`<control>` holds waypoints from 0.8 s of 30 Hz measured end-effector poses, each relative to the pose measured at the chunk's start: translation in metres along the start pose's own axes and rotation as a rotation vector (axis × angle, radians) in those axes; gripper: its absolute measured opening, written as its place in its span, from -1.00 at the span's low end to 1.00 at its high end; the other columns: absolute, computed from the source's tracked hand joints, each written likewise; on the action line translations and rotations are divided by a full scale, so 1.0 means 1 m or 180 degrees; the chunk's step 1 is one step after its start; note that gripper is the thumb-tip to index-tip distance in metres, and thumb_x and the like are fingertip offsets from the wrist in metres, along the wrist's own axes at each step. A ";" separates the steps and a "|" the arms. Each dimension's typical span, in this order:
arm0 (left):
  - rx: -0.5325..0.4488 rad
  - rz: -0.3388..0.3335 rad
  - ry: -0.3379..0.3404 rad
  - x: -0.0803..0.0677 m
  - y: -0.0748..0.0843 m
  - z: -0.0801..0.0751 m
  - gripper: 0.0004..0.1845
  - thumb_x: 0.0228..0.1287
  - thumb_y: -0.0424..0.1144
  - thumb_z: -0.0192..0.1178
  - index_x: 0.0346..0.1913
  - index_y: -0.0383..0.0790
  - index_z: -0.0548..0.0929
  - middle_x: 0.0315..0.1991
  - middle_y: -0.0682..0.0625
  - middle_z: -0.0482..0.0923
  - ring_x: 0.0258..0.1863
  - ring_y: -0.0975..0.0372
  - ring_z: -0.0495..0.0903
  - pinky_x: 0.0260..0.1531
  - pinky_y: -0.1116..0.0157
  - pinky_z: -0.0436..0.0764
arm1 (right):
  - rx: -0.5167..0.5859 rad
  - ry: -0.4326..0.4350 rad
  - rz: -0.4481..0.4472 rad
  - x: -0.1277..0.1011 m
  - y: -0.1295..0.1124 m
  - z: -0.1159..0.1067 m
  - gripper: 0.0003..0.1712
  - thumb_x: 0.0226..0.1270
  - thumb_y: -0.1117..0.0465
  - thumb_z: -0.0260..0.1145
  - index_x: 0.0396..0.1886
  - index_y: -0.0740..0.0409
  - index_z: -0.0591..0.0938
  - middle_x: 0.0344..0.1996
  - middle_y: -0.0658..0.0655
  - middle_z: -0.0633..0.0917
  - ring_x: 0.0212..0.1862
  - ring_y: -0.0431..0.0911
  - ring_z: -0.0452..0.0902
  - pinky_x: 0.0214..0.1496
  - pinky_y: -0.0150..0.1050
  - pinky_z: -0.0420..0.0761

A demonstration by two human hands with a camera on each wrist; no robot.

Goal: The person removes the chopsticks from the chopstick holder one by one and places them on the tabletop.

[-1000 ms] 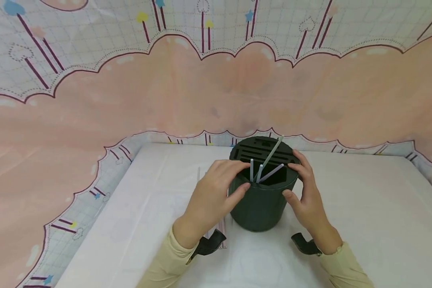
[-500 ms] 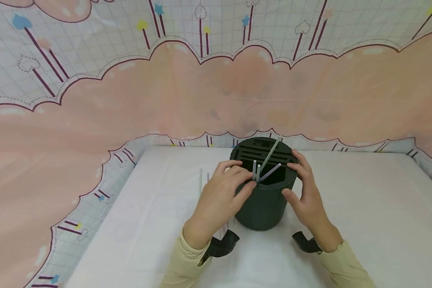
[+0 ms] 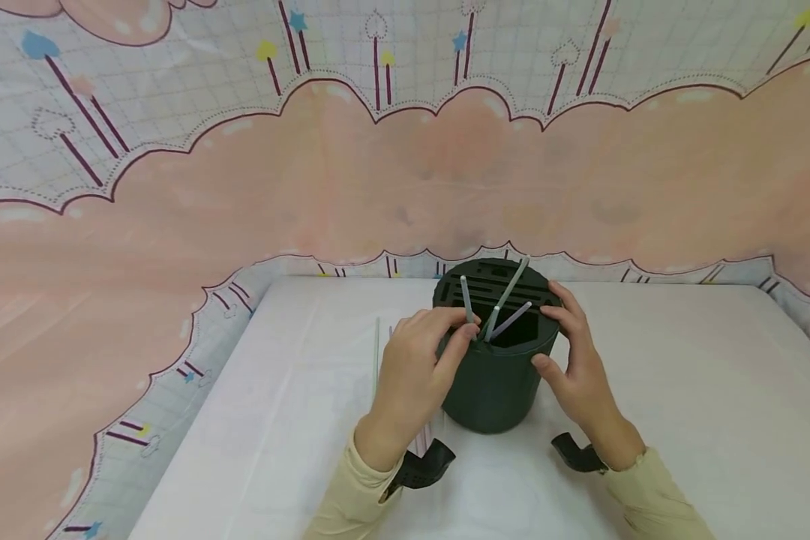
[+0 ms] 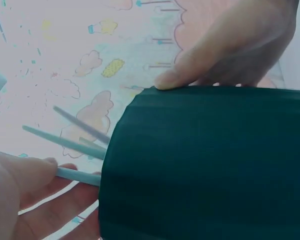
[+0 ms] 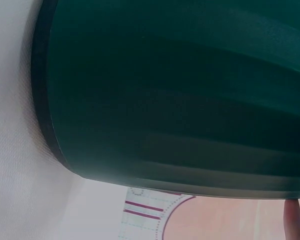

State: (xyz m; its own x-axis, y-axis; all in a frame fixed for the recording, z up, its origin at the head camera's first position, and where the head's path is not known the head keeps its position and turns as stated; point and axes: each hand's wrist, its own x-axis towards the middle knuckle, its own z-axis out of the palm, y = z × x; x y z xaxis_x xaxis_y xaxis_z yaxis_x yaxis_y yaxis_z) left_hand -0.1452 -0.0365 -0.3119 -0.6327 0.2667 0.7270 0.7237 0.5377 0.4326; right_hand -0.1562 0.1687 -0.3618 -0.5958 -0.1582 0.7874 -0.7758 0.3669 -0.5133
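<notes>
A dark green, round utensil holder (image 3: 496, 390) with a slotted top stands upright on the white table. My left hand (image 3: 412, 367) is at the left of its opening, thumb and forefinger pinching a pale blue straw-like stick (image 3: 466, 292), whose lower end is at the opening. Several similar sticks lean in the same opening: a long pale green stick (image 3: 511, 286), a lilac stick (image 3: 515, 319) and a short bluish one (image 3: 492, 324). My right hand (image 3: 587, 382) grips the holder's right side near the rim, thumb in front. In the right wrist view the holder's wall (image 5: 180, 100) hides most of this hand.
Loose sticks lie left of the holder, among them a thin green one (image 3: 377, 341) and pinkish ones (image 3: 421, 439) partly behind my left wrist. Black wrist mounts (image 3: 425, 465) jut inward from both sleeves. A patterned cloth (image 3: 378, 187) rises behind the table (image 3: 277, 420).
My left hand has moved right to the opening and now pinches one blue stick, which has risen and tilted left. My right hand has stayed on the holder.
</notes>
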 end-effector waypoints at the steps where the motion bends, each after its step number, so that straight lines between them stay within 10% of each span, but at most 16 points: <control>1: -0.0076 0.0002 0.0002 -0.001 0.000 0.000 -0.82 0.30 -0.11 0.02 -0.22 -0.08 0.58 -0.27 0.20 0.57 -0.30 0.38 0.47 -0.26 0.35 0.38 | -0.0008 0.0000 0.0009 -0.001 0.000 0.000 -0.21 0.24 -0.18 0.05 0.10 0.47 0.24 0.27 0.38 0.11 0.29 0.17 0.01 0.23 -0.42 0.12; 15: -0.1363 0.0240 0.0439 0.002 0.011 -0.017 -0.89 0.30 -0.28 0.02 -0.22 -0.26 0.49 -0.24 -0.03 0.52 -0.20 0.21 0.52 -0.19 0.27 0.54 | -0.0015 0.0001 -0.0049 0.000 0.003 -0.001 -0.19 0.24 -0.20 0.03 0.08 0.50 0.23 0.26 0.41 0.11 0.29 0.21 0.00 0.25 -0.37 0.11; 24: -0.2275 0.0173 0.1517 0.007 0.008 -0.040 -0.79 0.31 -0.37 -0.04 -0.23 -0.57 0.35 -0.34 -0.25 0.45 -0.37 0.04 0.55 -0.36 0.11 0.58 | 0.0019 0.0010 -0.0017 0.004 0.005 -0.002 -0.17 0.23 -0.22 0.03 0.08 0.50 0.22 0.27 0.40 0.10 0.29 0.21 0.00 0.25 -0.36 0.13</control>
State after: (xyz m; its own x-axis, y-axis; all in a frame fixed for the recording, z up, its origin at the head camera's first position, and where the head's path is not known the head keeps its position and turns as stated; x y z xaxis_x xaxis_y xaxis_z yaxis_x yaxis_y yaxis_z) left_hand -0.1331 -0.0622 -0.2821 -0.5246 -0.1729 0.8336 0.8508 -0.1414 0.5061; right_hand -0.1623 0.1723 -0.3608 -0.5910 -0.1573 0.7912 -0.7802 0.3606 -0.5111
